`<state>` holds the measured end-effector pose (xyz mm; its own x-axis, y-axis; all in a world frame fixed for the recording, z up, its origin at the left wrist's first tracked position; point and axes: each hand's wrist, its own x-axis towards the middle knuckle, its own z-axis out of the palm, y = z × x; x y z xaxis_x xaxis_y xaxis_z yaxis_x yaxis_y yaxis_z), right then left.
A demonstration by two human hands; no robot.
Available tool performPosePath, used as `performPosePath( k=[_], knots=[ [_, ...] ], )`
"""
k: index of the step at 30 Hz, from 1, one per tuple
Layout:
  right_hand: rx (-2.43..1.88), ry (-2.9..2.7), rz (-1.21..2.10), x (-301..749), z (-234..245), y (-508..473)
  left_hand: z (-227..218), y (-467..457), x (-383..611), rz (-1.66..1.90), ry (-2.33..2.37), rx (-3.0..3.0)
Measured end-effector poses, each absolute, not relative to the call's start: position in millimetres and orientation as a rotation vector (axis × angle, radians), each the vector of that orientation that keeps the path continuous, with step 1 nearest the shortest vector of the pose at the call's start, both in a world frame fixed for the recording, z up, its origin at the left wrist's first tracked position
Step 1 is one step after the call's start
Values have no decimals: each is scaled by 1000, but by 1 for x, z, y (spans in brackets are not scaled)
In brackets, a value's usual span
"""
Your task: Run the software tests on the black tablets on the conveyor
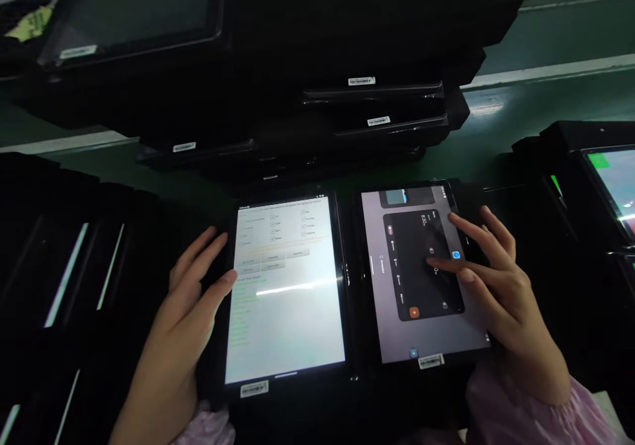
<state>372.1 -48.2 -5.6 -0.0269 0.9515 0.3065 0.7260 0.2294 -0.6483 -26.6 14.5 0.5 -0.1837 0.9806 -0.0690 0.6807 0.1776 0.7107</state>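
The left hand (pixel 186 293) lay loosely spread on the left edge of the white-screen tablet (pixel 288 299), while the right hand (pixel 501 286), fingers spread, touched the grey-screen tablet (pixel 411 280) just right of it.

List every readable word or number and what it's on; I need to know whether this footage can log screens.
"8:30", probably, turned sideways: dark panel on the right tablet, touched by the right hand.
Left tablet, left hand at its edge: checklist and green lines, too small to read.
Barcode stickers: too blurred.
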Motion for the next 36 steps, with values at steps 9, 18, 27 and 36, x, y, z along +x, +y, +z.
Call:
performPosePath(
  k=[9, 18, 27, 36],
  knots=[
    [-1559, -1683, 462, 370, -3, -51, 5, 17, -20, 820, 1939, 1387],
    [-1527, -1702, 460, 371, -6, -49, 5, 17, -20, 810, 1931, 1395],
    [-1514, -1676, 400, 372, -7, -49, 6, 17, -19, 801, 1959, 1361],
    [-1494, -1670, 406, 371, -13, -48, 7, 16, -16, 869, 1950, 1326]
  ],
)
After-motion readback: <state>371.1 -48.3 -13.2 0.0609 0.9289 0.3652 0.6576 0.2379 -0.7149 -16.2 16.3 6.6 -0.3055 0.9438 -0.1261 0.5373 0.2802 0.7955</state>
